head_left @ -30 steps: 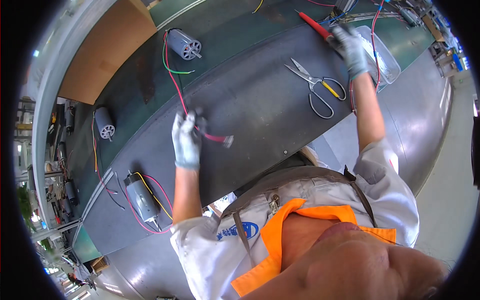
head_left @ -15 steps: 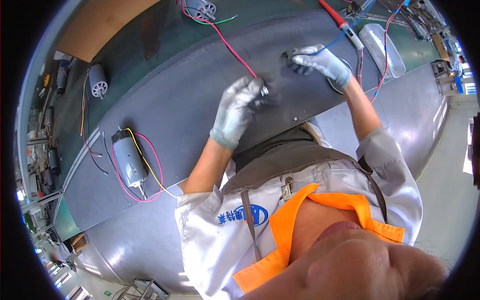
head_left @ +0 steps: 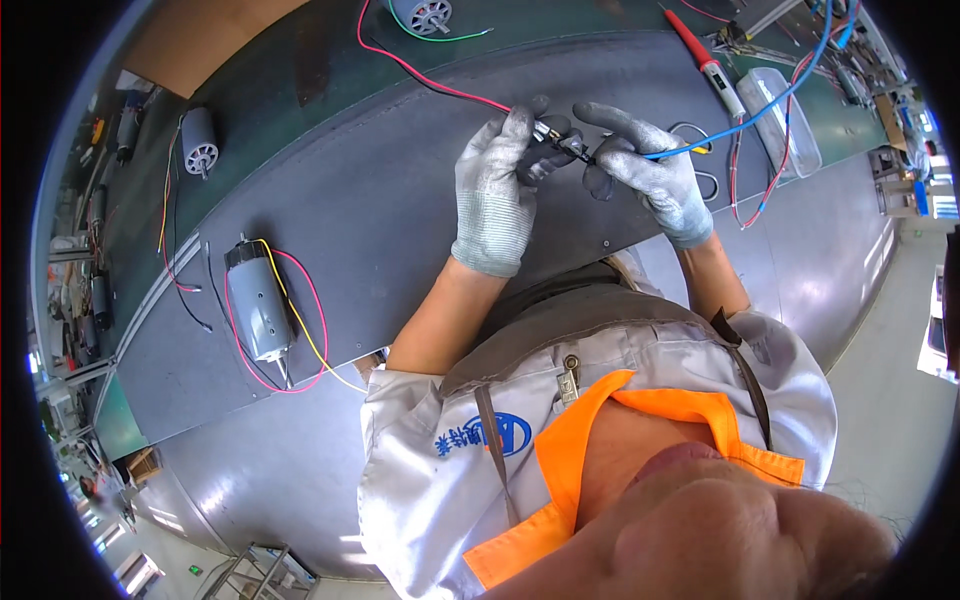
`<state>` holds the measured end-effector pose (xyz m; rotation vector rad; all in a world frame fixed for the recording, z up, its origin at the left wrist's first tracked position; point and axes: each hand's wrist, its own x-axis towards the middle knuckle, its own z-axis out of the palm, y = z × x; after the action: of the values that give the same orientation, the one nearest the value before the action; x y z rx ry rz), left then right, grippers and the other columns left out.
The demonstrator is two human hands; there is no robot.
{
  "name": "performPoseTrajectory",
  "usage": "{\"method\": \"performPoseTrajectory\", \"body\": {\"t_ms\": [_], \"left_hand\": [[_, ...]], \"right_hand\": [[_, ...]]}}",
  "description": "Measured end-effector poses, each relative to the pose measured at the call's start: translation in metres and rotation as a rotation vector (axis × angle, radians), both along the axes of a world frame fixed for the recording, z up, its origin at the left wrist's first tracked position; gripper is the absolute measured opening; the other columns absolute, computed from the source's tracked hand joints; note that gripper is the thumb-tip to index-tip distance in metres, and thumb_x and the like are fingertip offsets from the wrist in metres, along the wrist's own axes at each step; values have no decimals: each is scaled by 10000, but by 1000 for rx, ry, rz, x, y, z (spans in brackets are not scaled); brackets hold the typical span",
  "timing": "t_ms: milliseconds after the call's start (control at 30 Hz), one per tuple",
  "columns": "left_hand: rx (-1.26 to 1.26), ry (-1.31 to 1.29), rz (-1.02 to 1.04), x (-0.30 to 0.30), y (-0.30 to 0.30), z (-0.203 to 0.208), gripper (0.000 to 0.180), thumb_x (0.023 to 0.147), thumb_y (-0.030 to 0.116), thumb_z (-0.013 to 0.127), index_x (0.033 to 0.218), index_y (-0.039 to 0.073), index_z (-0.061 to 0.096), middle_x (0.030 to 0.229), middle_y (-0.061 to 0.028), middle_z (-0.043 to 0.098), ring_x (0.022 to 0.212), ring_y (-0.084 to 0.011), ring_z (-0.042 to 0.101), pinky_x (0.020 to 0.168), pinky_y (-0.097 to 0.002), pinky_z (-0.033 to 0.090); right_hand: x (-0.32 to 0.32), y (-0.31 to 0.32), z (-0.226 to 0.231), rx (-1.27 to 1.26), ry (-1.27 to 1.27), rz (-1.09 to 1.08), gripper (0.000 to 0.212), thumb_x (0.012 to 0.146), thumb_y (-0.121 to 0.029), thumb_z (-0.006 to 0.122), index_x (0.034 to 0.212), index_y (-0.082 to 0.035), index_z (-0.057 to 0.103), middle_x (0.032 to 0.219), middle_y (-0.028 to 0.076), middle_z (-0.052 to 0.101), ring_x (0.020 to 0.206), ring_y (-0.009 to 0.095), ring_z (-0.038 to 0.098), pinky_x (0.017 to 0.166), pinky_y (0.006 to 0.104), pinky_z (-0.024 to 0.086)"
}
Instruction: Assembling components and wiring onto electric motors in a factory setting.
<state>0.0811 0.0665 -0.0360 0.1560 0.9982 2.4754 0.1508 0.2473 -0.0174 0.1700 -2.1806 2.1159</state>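
Observation:
My left hand (head_left: 495, 185), in a grey-white glove with dark fingertips, pinches the ends of a red wire (head_left: 440, 88) and a black wire. A small metallic terminal (head_left: 543, 130) shows at its fingertips. The red wire runs up to a grey electric motor (head_left: 425, 15) at the top edge. My right hand (head_left: 650, 170), gloved alike, is closed on the end of a blue cable (head_left: 740, 128). From its fingers a thin black tip (head_left: 578, 152) points left and meets or nearly meets the terminal; contact cannot be made out.
Another grey motor (head_left: 260, 305) with looped red and yellow wires lies at the bench's near left; a further motor (head_left: 199, 138) stands beyond it. At the right are a red-and-white probe-like tool (head_left: 705, 65) and a clear plastic tray (head_left: 765, 125). Dark loops (head_left: 706, 186) lie beside my right hand.
My hands have come together: the right one moved down and toward the left, bringing the blue cable's tip to the wire end. My left hand has risen slightly. The blue cable now stretches to the upper right.

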Motion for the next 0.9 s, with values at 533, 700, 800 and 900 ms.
{"method": "performPoseTrajectory", "body": {"t_ms": [533, 700, 800, 900], "left_hand": [[141, -251, -69, -6, 39, -56, 351, 1050, 284, 524, 1229, -6, 609, 1039, -116, 678, 972, -229, 651, 886, -380, 508], [106, -185, 11, -24, 28, -64, 308, 1027, 261, 567, 1181, -1, 622, 983, -109, 681, 1051, -277, 658, 1051, -468, 472], [196, -76, 21, -27, 31, -45, 276, 1030, 222, 576, 1127, -33, 615, 952, -113, 676, 966, -247, 665, 952, -409, 503], [203, -164, 36, -24, 26, -45, 296, 1028, 219, 580, 1153, -46, 614, 986, -128, 678, 987, -255, 667, 972, -402, 502]], "right_hand": [[-37, 34, -16, -89, -251, 138, 715, 848, -215, 779, 1463, -4, 483, 940, 34, 690, 891, 109, 632, 817, 280, 505], [-44, 171, -21, 941, 162, -381, 638, 869, -213, 753, 1444, -72, 513, 1208, 162, 688, 1084, 224, 665, 915, 362, 523], [-61, 289, -67, 1337, -240, -701, 509, 909, -249, 705, 1366, -57, 586, 1199, 198, 693, 1090, 280, 691, 896, 377, 532], [-82, 309, -100, 1057, -193, -696, 458, 932, -229, 682, 1340, -31, 612, 1208, 184, 700, 1084, 265, 695, 898, 351, 529]]}}
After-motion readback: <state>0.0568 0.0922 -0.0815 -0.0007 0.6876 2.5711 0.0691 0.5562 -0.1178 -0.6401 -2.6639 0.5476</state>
